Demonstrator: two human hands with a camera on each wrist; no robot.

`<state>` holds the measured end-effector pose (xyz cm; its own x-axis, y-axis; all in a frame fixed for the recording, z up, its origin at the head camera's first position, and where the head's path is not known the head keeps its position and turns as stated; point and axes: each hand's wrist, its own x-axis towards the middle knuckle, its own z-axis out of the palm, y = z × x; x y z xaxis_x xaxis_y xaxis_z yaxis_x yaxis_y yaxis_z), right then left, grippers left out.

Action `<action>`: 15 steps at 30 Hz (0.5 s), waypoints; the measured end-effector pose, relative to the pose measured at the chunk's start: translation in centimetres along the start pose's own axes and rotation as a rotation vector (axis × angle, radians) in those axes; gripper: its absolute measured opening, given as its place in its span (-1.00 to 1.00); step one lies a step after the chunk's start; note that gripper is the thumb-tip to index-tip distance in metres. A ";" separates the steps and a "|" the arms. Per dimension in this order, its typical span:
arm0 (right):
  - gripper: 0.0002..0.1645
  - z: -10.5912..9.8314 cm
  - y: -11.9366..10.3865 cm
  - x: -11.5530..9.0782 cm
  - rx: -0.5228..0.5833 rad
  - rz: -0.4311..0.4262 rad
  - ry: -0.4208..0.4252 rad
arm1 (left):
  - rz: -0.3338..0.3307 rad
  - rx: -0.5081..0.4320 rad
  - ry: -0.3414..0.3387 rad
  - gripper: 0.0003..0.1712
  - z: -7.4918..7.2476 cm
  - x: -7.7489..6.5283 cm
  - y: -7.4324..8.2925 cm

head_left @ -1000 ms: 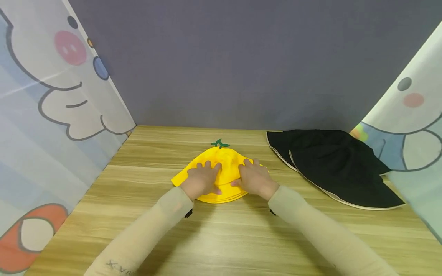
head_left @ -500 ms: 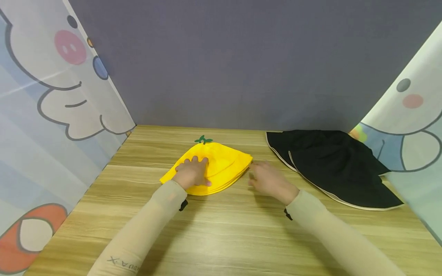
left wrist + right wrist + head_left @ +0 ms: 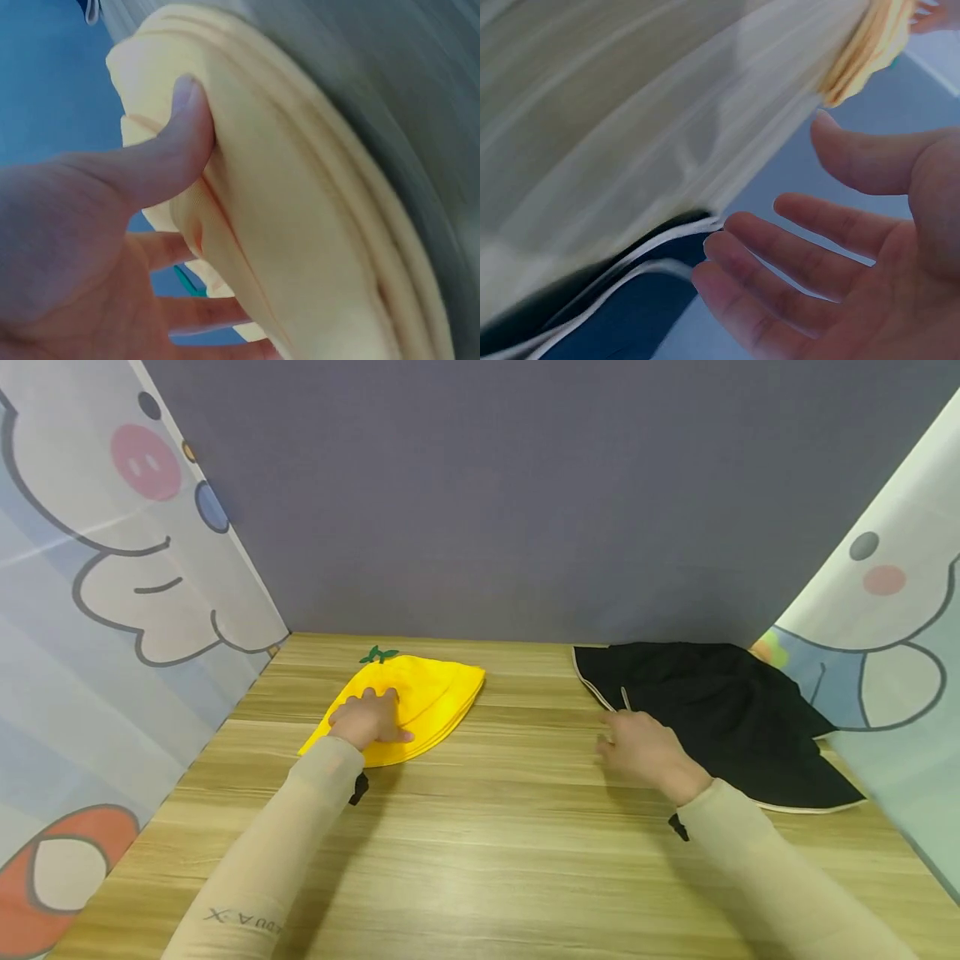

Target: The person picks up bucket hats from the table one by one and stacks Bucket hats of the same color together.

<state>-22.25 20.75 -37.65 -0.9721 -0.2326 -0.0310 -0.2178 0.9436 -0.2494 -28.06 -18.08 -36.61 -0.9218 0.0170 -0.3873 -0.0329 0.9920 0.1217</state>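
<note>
A yellow bucket hat (image 3: 431,702) with a green leaf tuft on top lies flattened on the left half of the table, its brim edges layered together. My left hand (image 3: 369,718) rests on it with fingers spread. In the left wrist view the thumb (image 3: 180,142) presses the yellow cloth near the brim, and the fingers reach over the crown. My right hand (image 3: 648,750) holds nothing; its fingers (image 3: 802,247) are loosely extended in the right wrist view. It hovers by the left edge of black hats (image 3: 720,710) with pale trim, which lie flat and overlapping.
The wood-grain table (image 3: 480,860) meets a grey upright panel (image 3: 480,510) at the back. Cartoon-printed cloth hangs at the left (image 3: 150,585) and right (image 3: 862,635) sides.
My left hand has slid the yellow hat leftward and slightly back. My right hand has left the yellow hat and moved right, to the black hats, which have stayed in place.
</note>
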 end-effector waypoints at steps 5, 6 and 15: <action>-0.37 -1.0 3.4 -0.9 -0.004 0.050 0.006 | -0.051 -0.025 0.022 0.12 -0.2 0.2 -1.3; -0.35 -1.3 4.2 -1.0 -0.004 0.065 0.002 | -0.058 -0.029 0.027 0.12 -0.2 0.3 -1.5; -0.20 -3.6 11.4 -3.0 -0.022 0.213 -0.029 | -0.075 -0.051 0.033 0.12 -0.4 0.7 -3.0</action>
<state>-22.14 33.03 -36.94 -0.9935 -0.0337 -0.1090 -0.0097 0.9769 -0.2134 -28.79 -21.08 -36.86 -0.9281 -0.0623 -0.3670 -0.1214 0.9827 0.1402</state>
